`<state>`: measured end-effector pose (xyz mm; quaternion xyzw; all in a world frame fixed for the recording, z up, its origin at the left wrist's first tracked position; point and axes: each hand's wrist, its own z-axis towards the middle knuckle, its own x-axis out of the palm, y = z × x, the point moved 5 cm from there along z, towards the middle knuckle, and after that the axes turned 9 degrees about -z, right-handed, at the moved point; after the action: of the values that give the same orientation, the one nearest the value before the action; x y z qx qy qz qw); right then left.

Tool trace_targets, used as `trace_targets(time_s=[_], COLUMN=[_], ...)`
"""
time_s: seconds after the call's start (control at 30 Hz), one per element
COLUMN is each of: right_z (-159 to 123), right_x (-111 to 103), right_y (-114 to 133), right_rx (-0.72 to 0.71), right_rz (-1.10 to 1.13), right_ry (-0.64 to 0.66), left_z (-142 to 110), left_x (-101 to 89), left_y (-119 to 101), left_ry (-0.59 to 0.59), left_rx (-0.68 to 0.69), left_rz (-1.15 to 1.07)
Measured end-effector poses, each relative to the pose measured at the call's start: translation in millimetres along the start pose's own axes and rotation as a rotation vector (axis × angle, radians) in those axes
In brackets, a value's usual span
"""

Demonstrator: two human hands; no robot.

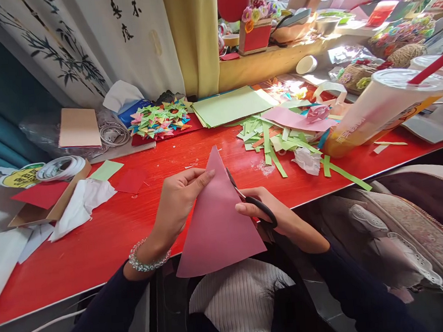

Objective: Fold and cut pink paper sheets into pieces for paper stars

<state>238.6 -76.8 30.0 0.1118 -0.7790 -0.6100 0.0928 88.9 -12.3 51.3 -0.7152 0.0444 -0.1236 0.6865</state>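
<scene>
Between my hands, over the front edge of the red table (141, 212), is a pink sheet of paper (220, 232) that looks triangular, with its point upward. My left hand (183, 194) pinches it near the upper left edge, thumb on the front. In my right hand (264, 211) is a pair of scissors (267, 212) with black handles. Its blades lie at the paper's right edge, partly behind the sheet, so I cannot tell how far apart they are. My right thumb lies against the front of the paper.
Green paper scraps (267, 142) lie behind my right hand, with a tall drink cup (384, 109) beyond. Folded paper pieces (161, 117) are heaped at the back near green sheets (232, 107). A cardboard box (53, 208) stands left; a bag (396, 229) sits right, below the table.
</scene>
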Motion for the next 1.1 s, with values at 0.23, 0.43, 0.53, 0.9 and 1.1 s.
trace_targets(time_s=[0.23,0.43,0.53,0.9,1.1], right_z=[4,6,6,9,12], right_x=[-4,-2,-4,-1,-3], right_y=[-8,-11,-10,-9,-8], right_rx=[-0.061,-0.091,-0.103,-0.079,-0.099], right_rz=[-0.087,-0.076,-0.121,-0.139,-0.191], right_ry=[0.030,0.034,-0.006,0.000,-0.040], left_z=[-1,0,0,-2,-1], left_x=[0.8,0.7,0.4,-0.7,-1.8], left_y=[1,1,2,3,1], left_ry=[0.009,-0.002,-0.006,0.026,0.005], left_rx=[-0.013,-0.004,-0.019,-0.051,-0.046], left_rz=[-0.004,0.008,0.020,0.012,0.029])
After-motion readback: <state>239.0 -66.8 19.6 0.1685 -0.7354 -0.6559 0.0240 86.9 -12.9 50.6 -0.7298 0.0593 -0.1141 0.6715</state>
